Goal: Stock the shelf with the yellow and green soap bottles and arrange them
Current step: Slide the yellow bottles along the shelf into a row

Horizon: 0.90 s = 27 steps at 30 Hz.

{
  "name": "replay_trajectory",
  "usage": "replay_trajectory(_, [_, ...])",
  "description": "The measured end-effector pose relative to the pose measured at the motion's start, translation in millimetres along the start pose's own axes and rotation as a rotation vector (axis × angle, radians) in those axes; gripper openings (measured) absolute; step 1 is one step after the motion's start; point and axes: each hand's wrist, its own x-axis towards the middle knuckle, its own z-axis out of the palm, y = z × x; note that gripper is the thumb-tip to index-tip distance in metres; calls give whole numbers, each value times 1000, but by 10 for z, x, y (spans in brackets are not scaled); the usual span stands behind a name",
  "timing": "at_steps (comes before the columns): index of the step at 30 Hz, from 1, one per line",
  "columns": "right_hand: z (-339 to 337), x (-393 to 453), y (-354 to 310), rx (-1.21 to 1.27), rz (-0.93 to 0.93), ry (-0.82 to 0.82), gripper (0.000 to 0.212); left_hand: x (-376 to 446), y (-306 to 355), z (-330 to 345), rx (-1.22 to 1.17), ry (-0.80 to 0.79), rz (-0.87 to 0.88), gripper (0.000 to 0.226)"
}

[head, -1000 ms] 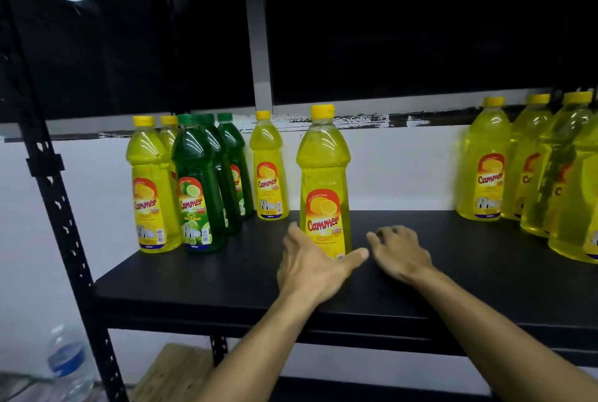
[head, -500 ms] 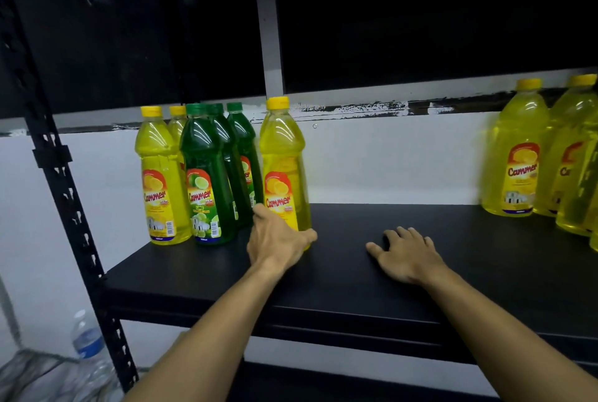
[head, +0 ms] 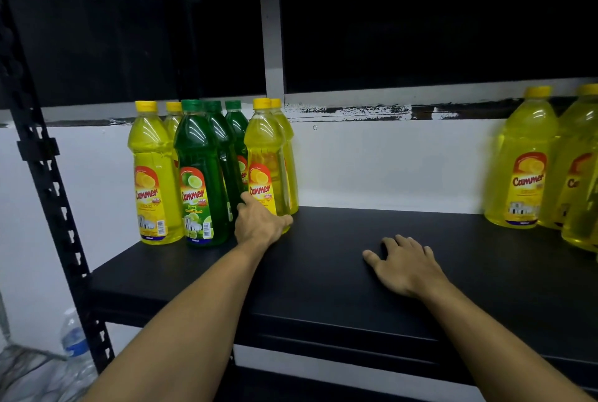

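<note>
place: stockroom | cue: black metal shelf (head: 323, 272) | soap bottles (head: 155, 175)

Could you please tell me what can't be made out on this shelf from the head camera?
- Left hand: its grip hides the base of the front yellow soap bottle.
- Rear green bottles: labels blocked by front bottles.
- Large yellow bottles at right: count cut off by frame edge.

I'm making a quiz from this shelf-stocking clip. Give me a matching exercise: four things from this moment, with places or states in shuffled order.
Things:
1. left hand
2. right hand
3. front green bottle
4. water bottle

States:
A. beside the rack, below shelf level
B. flat on the bare shelf
C. gripping a yellow bottle at its base
D. between two yellow bottles

Pairs: 1-C, 2-B, 3-D, 4-A
</note>
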Motion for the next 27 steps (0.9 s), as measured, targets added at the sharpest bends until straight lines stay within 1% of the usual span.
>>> replay_trajectory(6, [-22,-22,-13,19,1,0,71,33,2,86,-37,16,-43,92])
replay_trajectory(16, [-26,-33,-13,31,1,7,72,85,6,119,-46,15,-58,88])
replay_trajectory(27, [-20,-26,-10,24,1,14,72,99,-30,134,-64,36,-50,89])
